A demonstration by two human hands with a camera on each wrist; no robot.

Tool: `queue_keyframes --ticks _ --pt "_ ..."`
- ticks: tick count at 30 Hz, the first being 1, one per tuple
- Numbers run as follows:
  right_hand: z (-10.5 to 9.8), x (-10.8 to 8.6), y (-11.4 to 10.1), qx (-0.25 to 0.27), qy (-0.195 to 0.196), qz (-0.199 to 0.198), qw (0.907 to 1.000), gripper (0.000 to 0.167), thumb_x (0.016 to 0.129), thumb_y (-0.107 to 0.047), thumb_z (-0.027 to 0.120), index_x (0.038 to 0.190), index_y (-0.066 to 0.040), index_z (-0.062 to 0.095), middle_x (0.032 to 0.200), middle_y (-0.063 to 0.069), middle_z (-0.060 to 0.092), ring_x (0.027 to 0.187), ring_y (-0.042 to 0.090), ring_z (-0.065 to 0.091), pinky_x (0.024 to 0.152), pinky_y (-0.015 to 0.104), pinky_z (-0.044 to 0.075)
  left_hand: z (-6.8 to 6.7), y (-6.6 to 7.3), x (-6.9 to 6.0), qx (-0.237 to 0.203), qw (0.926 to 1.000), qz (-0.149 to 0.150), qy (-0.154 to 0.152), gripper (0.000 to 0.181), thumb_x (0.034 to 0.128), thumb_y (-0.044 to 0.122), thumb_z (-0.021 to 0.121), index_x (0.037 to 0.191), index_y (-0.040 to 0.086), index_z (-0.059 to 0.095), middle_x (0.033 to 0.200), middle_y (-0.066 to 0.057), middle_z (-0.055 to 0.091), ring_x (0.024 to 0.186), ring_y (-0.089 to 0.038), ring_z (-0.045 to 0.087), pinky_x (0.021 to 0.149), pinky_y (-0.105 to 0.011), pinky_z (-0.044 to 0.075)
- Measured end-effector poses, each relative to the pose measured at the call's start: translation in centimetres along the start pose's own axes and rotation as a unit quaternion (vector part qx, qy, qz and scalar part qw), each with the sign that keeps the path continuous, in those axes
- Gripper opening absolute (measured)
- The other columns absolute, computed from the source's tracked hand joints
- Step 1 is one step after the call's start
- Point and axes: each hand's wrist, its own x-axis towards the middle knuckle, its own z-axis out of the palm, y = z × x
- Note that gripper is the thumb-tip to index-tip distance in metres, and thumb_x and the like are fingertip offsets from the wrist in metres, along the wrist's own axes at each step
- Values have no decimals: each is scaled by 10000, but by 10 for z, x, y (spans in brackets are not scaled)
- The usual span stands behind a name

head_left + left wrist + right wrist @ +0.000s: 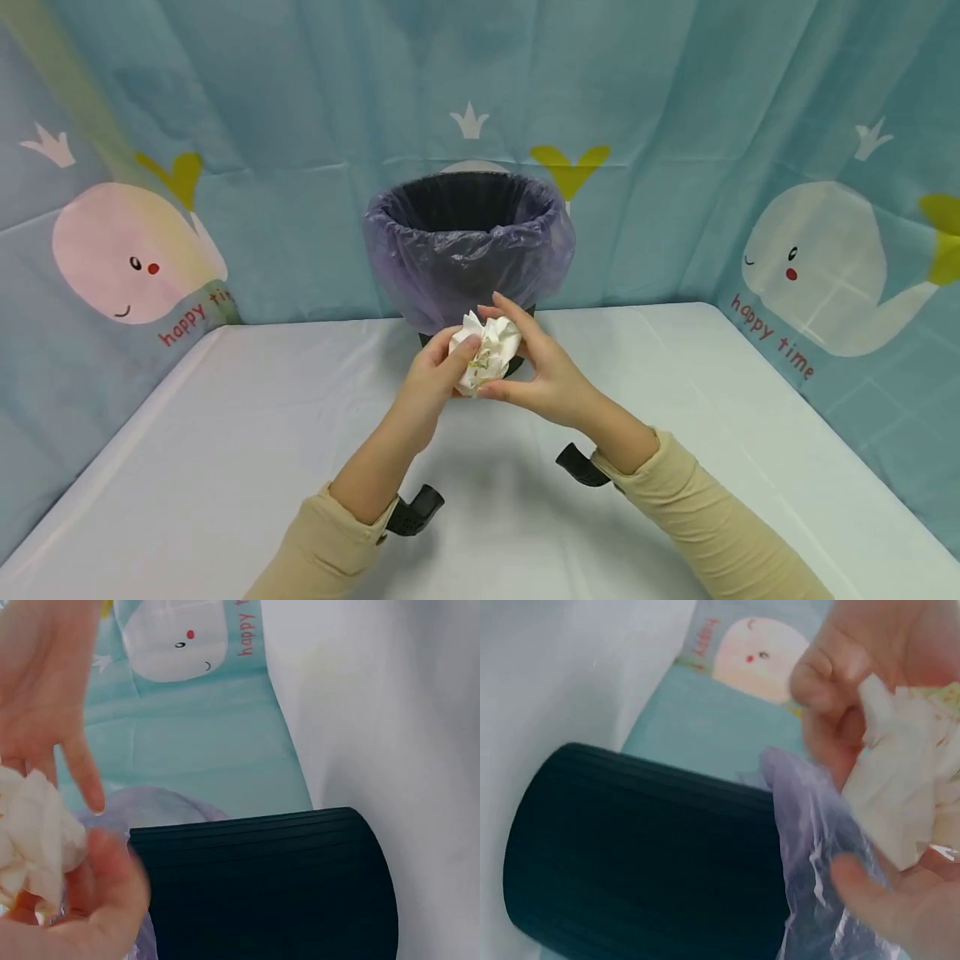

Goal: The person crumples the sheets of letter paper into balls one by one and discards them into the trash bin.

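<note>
A crumpled white paper (501, 340) with small green and reddish patches is held up in front of a dark trash bin (270, 892). My left hand (426, 390) grips its left side, the thumb pressed on the near face. Spread around the right side is my right hand (557, 382), fingers mostly straight and thumb near the paper's lower edge. In the left wrist view the right thumb stands apart from the paper. The right wrist view shows the left fingers curled against the paper. A purple bag (480, 267) lines the bin and hangs over its rim.
The bin stands at the far edge of a white table (270, 442). Behind and beside it hangs a blue curtain (285, 233) printed with whales. A black wrist mount (416, 510) sits under the left sleeve, another (581, 464) under the right.
</note>
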Motion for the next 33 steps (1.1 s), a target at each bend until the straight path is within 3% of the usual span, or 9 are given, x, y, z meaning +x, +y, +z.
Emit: queue_keyframes --ticks 3,9,12,15,18,22,25,29,33 --pt "2 1 3 -93 -34 -492 9987 883 767 77 777 1469 91 241 1474 269 360 1347 340 379 1074 369 366 -3 -2 2 -275 9984 -138 -472 431 1032 270 458 1335 -36 437 1044 -85 592 800 -121 615 740 -314 547" --pt "4 0 8 -196 -138 -774 9967 947 822 -408 747 1449 73 225 1480 273 325 1347 341 349 1105 368 311 -8 -4 5 -885 9875 -274 -1274 468 1033 258 433 1316 -115 408 1017 -40 601 848 -124 620 780 -294 529" --pt "6 0 8 -476 -168 -580 9970 1003 719 -422 829 1409 28 258 1408 233 370 1275 305 389 1062 371 338 -7 -4 4 -720 9875 -156 -1396 429 1033 214 432 1316 -106 388 1060 -77 574 907 -141 581 786 -261 490" --pt "8 -1 9 -920 36 -710 9932 955 604 -287 935 1310 -6 356 1243 175 444 1113 279 431 940 357 401 -4 -4 1 -73 9925 88 -1215 470 1063 325 358 1318 -69 336 1163 -146 493 962 -155 536 803 -243 469" --pt "11 1 13 -1113 348 -1282 9849 872 623 -374 924 1216 7 410 1139 164 480 1039 281 440 879 341 414 -2 -4 -1 158 9957 212 -884 545 1055 446 267 1289 -44 314 1171 -187 460 919 -159 543 753 -241 483" --pt "14 4 20 -784 613 -2192 9706 826 747 -540 762 1155 81 401 1130 216 474 1063 281 478 920 303 425 -2 -2 -1 -547 9960 77 -701 514 1011 408 372 1222 -60 398 1012 -106 565 756 -120 610 640 -246 528" --pt "14 5 21 -723 681 -2509 9629 847 749 -544 748 1159 109 397 1144 240 449 1087 278 462 940 290 415 -3 0 0 -1034 9900 -183 -942 435 970 328 432 1159 -58 498 913 -28 598 735 -103 615 638 -250 529" --pt "14 5 19 -1168 519 -2364 9632 908 743 -586 723 1230 105 392 1162 229 461 1077 305 467 937 338 420 -5 -1 3 -1093 9881 -396 -1005 299 986 266 452 1040 -7 562 865 9 603 744 -99 593 665 -231 507" --pt "13 2 20 -1619 439 -1899 9674 886 770 -614 696 1256 59 385 1124 195 534 985 299 552 851 357 486 -2 -2 3 -482 9954 -261 -787 294 1014 252 473 1041 -35 533 865 -20 597 732 -92 587 651 -209 497"
